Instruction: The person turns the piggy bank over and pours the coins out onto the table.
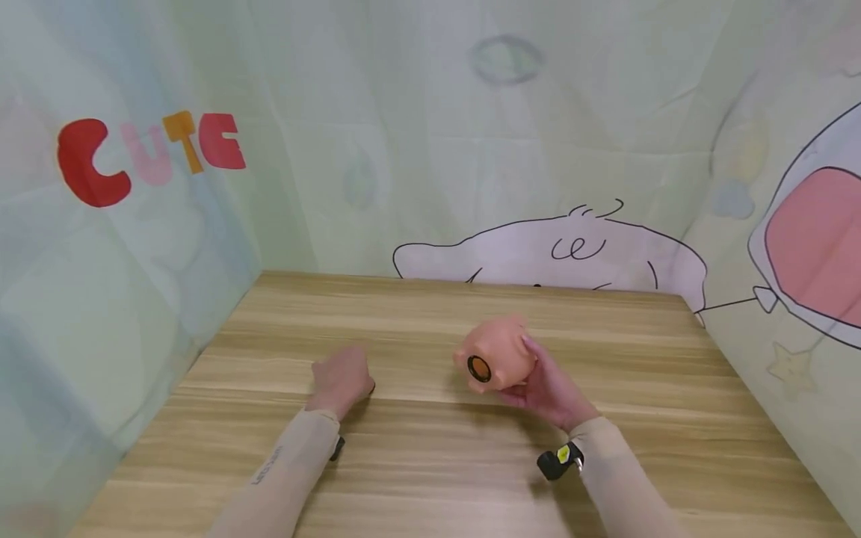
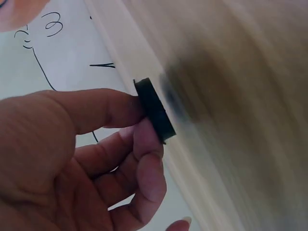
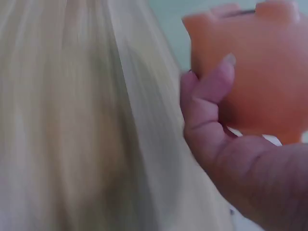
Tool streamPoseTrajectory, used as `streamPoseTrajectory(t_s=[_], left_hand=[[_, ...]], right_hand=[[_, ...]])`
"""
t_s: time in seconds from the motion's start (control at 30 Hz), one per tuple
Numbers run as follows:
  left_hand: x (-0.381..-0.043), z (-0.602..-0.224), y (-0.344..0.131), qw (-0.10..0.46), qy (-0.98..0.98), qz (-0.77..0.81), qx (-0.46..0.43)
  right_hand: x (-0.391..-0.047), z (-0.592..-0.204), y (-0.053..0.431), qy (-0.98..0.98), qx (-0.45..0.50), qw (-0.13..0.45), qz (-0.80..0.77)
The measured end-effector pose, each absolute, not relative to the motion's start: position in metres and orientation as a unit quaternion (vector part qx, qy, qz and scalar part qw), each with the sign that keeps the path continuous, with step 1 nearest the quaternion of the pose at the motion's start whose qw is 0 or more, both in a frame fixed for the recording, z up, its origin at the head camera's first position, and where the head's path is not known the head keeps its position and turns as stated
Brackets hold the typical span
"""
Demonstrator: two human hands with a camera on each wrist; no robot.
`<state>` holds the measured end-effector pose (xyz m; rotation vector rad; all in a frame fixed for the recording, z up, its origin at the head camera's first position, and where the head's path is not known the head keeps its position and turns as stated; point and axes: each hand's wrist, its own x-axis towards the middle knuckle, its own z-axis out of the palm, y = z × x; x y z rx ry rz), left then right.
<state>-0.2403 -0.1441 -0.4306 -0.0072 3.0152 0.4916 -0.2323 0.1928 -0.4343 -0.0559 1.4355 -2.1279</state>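
An orange-pink piggy bank (image 1: 501,344) is held up over the table by my right hand (image 1: 553,392); it is tilted so that the dark-rimmed round opening (image 1: 479,368) in its underside faces left and toward me. In the right wrist view, my curled fingers grip the body of the piggy bank (image 3: 264,72) low on one side. To the left, my left hand (image 1: 341,382) is apart from the bank, above the tabletop. The left wrist view shows its thumb and fingers pinching a black round plug (image 2: 155,110) by its face, seen nearly edge-on.
A wood-grain table (image 1: 430,463) spreads under both hands. Printed cloth walls (image 1: 323,149) stand along its back and sides, bearing a cartoon animal outline, colored letters and a balloon. Small black wrist cameras (image 1: 560,461) are strapped at the sleeves.
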Motion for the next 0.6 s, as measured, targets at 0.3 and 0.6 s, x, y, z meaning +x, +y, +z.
streamPoseTrajectory(t_s=[0.3, 0.6], left_hand=[[-0.239, -0.430, -0.138, 0.030, 0.982, 0.186, 0.000], [-0.225, -0.422, -0.077, 0.165, 0.827, 0.527, 0.103]], right_hand=[[-0.244, -0.412, 0.208, 0.708, -0.060, 0.315, -0.629], [-0.239, -0.403, 0.192, 0.797, -0.125, 0.244, -0.539]])
